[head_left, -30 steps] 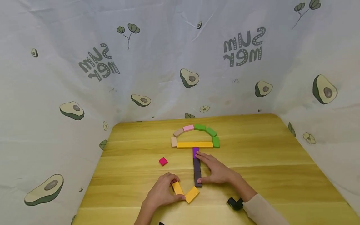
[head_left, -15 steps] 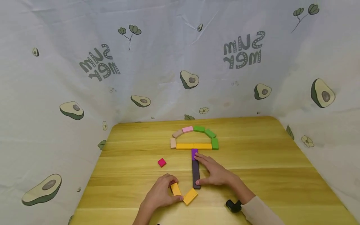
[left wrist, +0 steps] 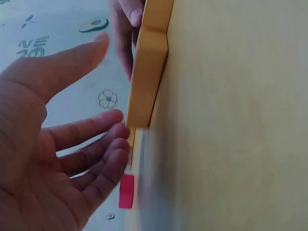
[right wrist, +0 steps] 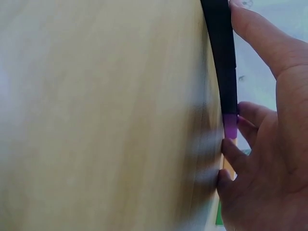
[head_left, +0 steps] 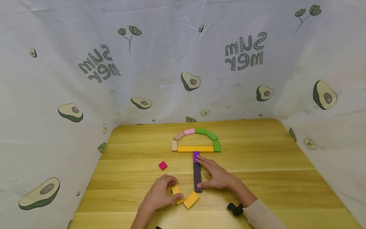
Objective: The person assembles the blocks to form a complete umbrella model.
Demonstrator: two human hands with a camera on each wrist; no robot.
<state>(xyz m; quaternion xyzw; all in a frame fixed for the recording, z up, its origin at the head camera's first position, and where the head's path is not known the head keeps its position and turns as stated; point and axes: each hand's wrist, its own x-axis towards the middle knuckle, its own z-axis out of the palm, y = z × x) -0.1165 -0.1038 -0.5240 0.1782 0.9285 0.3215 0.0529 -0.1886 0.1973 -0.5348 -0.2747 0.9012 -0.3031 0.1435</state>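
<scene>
Two yellow blocks lie end to end at an angle near the front of the table, the left yellow block (head_left: 176,190) and the right yellow block (head_left: 191,200). Beside the left one is my left hand (head_left: 160,193), its thumb overlapping the block in the head view. The left wrist view shows those fingers spread apart from the block (left wrist: 149,82). My right hand (head_left: 219,175) reaches along a straight column, fingertips on the purple block (head_left: 195,154) and thumb on the near end of the dark blocks (head_left: 197,173). A small red block (head_left: 163,165) sits to the left.
Behind the column, two yellow blocks in a row (head_left: 195,149) close off an arch of pink block (head_left: 189,131), tan blocks (head_left: 174,146) and green blocks (head_left: 212,135). A patterned cloth (head_left: 160,63) hangs around the wooden table (head_left: 257,152).
My left fingers have come away from the left yellow block, leaving it on the table. My right hand keeps its place on the column. The head view has shifted slightly.
</scene>
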